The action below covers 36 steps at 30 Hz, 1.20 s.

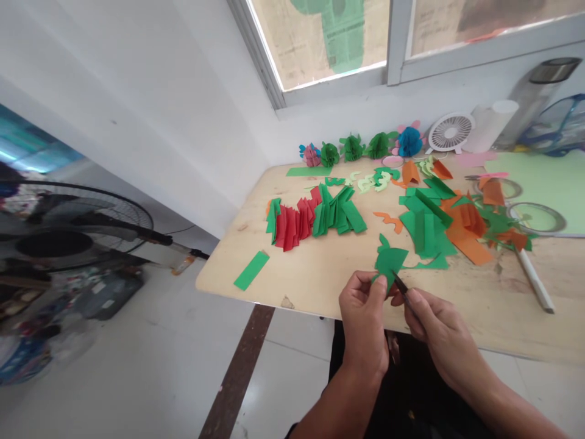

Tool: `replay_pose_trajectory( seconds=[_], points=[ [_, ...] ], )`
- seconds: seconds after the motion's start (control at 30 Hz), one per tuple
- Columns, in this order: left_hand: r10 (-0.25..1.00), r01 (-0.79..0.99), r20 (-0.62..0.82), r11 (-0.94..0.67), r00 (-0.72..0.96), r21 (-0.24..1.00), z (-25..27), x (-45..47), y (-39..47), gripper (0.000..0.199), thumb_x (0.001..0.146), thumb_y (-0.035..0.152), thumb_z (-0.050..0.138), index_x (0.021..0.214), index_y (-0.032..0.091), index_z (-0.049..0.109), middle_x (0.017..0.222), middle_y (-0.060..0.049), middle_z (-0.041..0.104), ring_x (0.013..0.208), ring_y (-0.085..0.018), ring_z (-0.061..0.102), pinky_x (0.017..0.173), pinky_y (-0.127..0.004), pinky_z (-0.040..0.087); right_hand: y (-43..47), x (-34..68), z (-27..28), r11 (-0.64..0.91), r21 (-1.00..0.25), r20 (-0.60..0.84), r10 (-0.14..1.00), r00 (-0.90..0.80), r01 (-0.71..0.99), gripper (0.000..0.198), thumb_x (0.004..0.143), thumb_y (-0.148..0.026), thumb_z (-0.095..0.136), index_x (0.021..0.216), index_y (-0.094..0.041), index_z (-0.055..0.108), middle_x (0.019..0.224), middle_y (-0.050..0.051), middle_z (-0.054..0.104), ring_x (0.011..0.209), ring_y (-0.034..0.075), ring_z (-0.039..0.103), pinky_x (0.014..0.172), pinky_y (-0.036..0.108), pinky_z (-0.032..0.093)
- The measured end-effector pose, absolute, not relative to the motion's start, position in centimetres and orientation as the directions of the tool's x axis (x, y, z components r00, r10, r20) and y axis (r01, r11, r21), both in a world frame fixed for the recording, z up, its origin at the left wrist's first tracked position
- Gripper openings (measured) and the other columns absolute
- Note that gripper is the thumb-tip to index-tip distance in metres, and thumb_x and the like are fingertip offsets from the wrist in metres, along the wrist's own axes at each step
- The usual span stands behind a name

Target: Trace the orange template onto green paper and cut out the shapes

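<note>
My left hand pinches a piece of green paper between thumb and fingers, just above the table's front edge. My right hand is closed around a pair of scissors, whose dark pointed blades touch the right side of that paper; the handles are mostly hidden by the fingers. Right beyond my hands lies a heap of folded green paper pieces, with orange paper pieces beside it. An orange paper offcut rests behind the held paper.
Folded red paper pieces and green ones stand in a row on the wooden table. Paper turtles line the wall near a small white fan. Tape rolls and a white-handled cutter lie right.
</note>
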State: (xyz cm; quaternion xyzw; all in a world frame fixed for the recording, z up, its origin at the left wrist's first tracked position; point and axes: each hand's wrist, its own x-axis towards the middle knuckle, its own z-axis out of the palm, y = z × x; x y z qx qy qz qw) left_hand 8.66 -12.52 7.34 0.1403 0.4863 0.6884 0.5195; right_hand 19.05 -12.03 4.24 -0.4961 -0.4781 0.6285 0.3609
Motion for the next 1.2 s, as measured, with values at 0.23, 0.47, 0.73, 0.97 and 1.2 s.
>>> replay_pose_trajectory(
  seconds=[0.23,0.47,0.73,0.97,1.2],
  points=[
    [0.863,-0.573,-0.299,0.013,-0.408,0.819,7.25,8.63,-12.67,0.013,0.074,0.021,0.067,0.072,0.015,0.057,0.067,-0.001,0.063,0.065,-0.011,0.057,0.068,-0.025,0.046,-11.87,19.14,4.38,-0.261,-0.962,-0.272,0.932,-0.238,0.079,0.046,0.087,-0.06,0.048,0.083,-0.016,0.064,0.051,-0.007,0.031,0.039,0.009,0.032,0.034,0.021,0.03],
    [0.878,-0.557,-0.283,0.023,-0.386,0.83,7.2,8.07,-12.23,0.016,0.074,0.025,0.069,0.071,0.016,0.055,0.064,0.0,0.061,0.062,-0.012,0.057,0.067,-0.027,0.046,-11.81,19.29,4.47,-0.261,-0.958,-0.282,0.929,-0.241,0.116,0.047,0.086,-0.06,0.048,0.084,-0.016,0.066,0.051,-0.007,0.03,0.039,0.009,0.033,0.034,0.021,0.031],
    [0.869,-0.515,-0.275,0.028,-0.41,0.857,7.32,7.96,-11.99,0.017,0.074,0.025,0.068,0.067,0.016,0.055,0.059,0.002,0.057,0.059,-0.011,0.055,0.064,-0.024,0.044,-11.88,19.43,4.49,-0.253,-0.957,-0.282,0.924,-0.258,0.14,0.049,0.085,-0.063,0.047,0.082,-0.017,0.063,0.048,-0.008,0.029,0.039,0.009,0.032,0.035,0.021,0.031],
    [0.86,-0.509,-0.284,0.034,-0.423,0.86,7.63,8.13,-12.01,0.017,0.073,0.026,0.068,0.066,0.016,0.056,0.057,0.002,0.058,0.058,-0.012,0.057,0.063,-0.025,0.044,-11.9,19.68,4.61,-0.242,-0.959,-0.275,0.924,-0.265,0.15,0.046,0.087,-0.06,0.047,0.083,-0.017,0.064,0.051,-0.007,0.031,0.039,0.01,0.037,0.036,0.021,0.034],
    [0.867,-0.503,-0.275,0.032,-0.416,0.864,7.8,8.13,-12.16,0.017,0.075,0.027,0.067,0.067,0.017,0.055,0.057,0.001,0.059,0.06,-0.014,0.06,0.065,-0.027,0.045,-11.75,19.69,5.05,-0.229,-0.945,-0.286,0.926,-0.246,0.234,0.049,0.085,-0.062,0.046,0.087,-0.017,0.065,0.049,-0.007,0.032,0.037,0.011,0.04,0.035,0.022,0.035]
  ],
)
